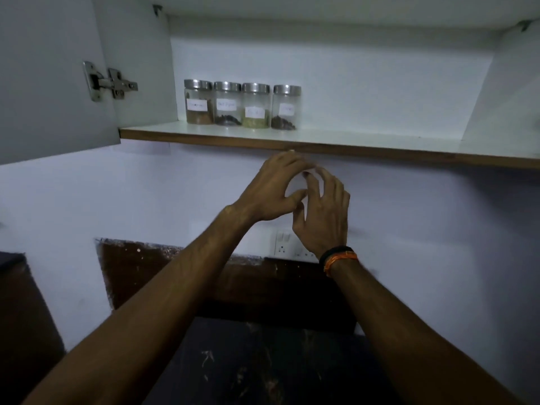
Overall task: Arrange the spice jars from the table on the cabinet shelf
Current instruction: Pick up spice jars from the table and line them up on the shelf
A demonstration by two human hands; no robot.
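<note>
Dim overall, cool bluish cast. Brightest zone: back wall of the cabinet above the shelf. Dark shadow under the shelf edge and across the lower counter. Fingertips of both hands motion-blurred. Jar labels soft, unreadable. Wide-angle bending at frame edges; mild noise in shadows.

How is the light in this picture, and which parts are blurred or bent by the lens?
Head view: dim overall; the cabinet shelf interior is the brightest area, and the lower counter is dark. The four spice jars are fairly sharp, but their labels are unreadable. The fingertips of the left hand and right hand are motion-blurred. The wide lens bends the shelf edge and stretches the forearms.
</note>
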